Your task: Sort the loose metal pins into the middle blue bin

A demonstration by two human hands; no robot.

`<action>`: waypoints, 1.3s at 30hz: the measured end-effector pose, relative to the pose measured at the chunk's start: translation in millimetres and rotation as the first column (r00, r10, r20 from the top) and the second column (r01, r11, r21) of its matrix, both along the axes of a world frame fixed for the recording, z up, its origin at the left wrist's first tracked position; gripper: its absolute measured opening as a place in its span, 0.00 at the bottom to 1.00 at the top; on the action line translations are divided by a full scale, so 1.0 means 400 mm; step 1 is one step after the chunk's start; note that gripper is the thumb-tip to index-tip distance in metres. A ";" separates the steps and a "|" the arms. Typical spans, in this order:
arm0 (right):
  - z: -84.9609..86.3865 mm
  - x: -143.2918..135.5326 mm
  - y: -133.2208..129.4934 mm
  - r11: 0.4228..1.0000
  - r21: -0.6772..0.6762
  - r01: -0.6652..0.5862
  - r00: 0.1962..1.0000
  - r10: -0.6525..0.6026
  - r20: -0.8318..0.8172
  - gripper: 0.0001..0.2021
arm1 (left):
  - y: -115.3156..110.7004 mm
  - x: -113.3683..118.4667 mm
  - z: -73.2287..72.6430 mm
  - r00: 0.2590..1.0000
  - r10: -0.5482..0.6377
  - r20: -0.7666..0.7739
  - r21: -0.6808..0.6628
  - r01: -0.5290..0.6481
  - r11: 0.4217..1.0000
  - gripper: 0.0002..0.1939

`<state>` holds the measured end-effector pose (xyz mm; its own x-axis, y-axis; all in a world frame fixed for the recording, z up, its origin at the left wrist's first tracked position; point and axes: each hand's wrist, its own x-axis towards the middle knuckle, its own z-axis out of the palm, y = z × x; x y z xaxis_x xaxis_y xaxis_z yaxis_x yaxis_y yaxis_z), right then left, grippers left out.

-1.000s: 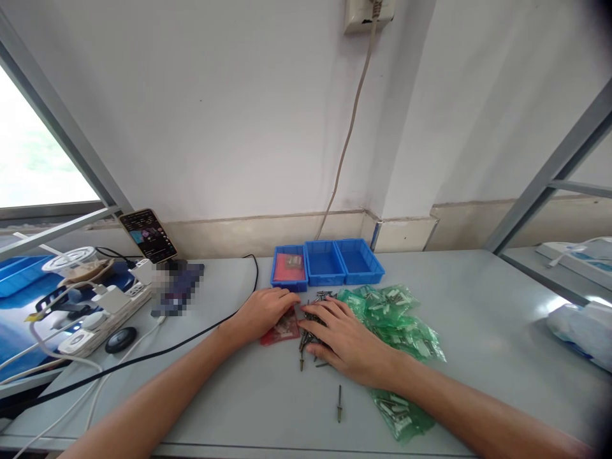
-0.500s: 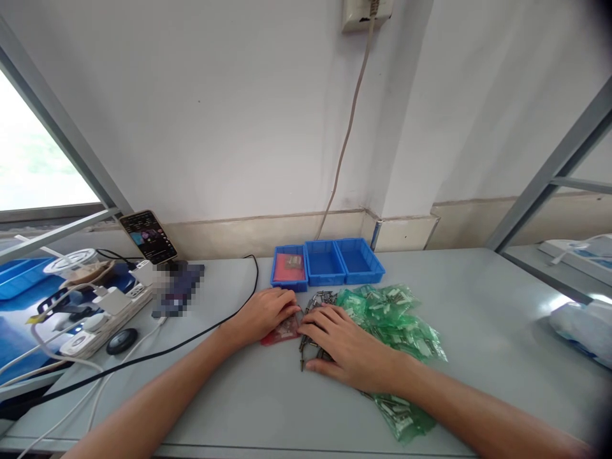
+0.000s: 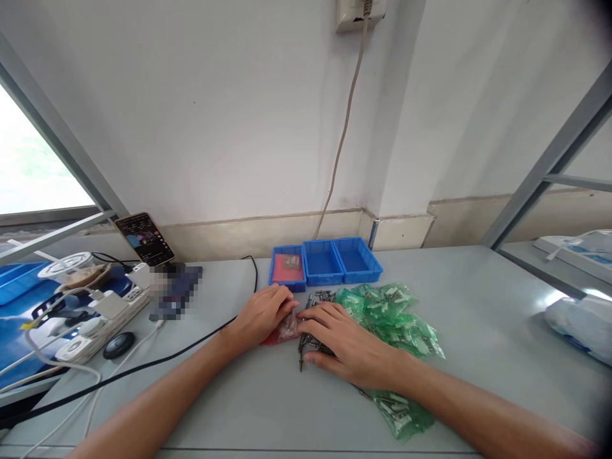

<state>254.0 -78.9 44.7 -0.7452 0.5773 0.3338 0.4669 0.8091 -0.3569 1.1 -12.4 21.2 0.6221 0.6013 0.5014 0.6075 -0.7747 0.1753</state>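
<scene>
My left hand (image 3: 265, 313) is closed on the upper edge of a red plastic bag (image 3: 280, 334) lying on the grey table. Just right of it, my right hand (image 3: 342, 344) rests palm down with fingers spread, over a pile of small metal screws (image 3: 305, 347). Its fingertips reach the right side of the red bag; what lies under the palm is hidden. Green plastic bags (image 3: 389, 309) with metal and white parts lie beyond and beside my right hand, and another green bag (image 3: 400, 408) lies below my right wrist.
Three blue trays (image 3: 323, 264) stand behind the hands; the left one holds a red packet (image 3: 287, 267). At the left are a propped phone (image 3: 144, 238), a power strip (image 3: 76, 347), a black round object (image 3: 119, 345) and a black cable (image 3: 176, 349) passing under my left forearm.
My left fingers have shifted slightly on the red bag, whose crumpled clear part shows more. My right hand has barely moved. The whole view has shifted slightly.
</scene>
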 end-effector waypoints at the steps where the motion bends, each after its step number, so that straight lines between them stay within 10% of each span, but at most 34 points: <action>1: 0.001 0.000 -0.001 1.000 -0.005 -0.023 1.000 0.023 -0.008 0.17 | -0.003 0.002 0.001 1.000 -0.008 0.019 0.021 0.008 1.000 0.18; 12: -0.021 -0.001 0.004 1.000 0.018 -0.016 0.997 0.018 -0.076 0.20 | -0.028 0.008 0.008 0.979 -0.128 0.162 0.149 0.104 0.983 0.09; 23: -0.031 0.006 0.015 0.979 0.152 0.137 0.930 -0.075 -0.359 0.23 | 0.000 0.005 -0.001 0.969 0.095 0.228 0.260 -0.154 0.953 0.26; 39: -0.030 0.011 -0.004 0.981 0.014 0.194 0.917 -0.176 -0.357 0.32 | -0.015 0.002 0.013 0.976 -0.135 0.170 0.197 0.101 0.975 0.14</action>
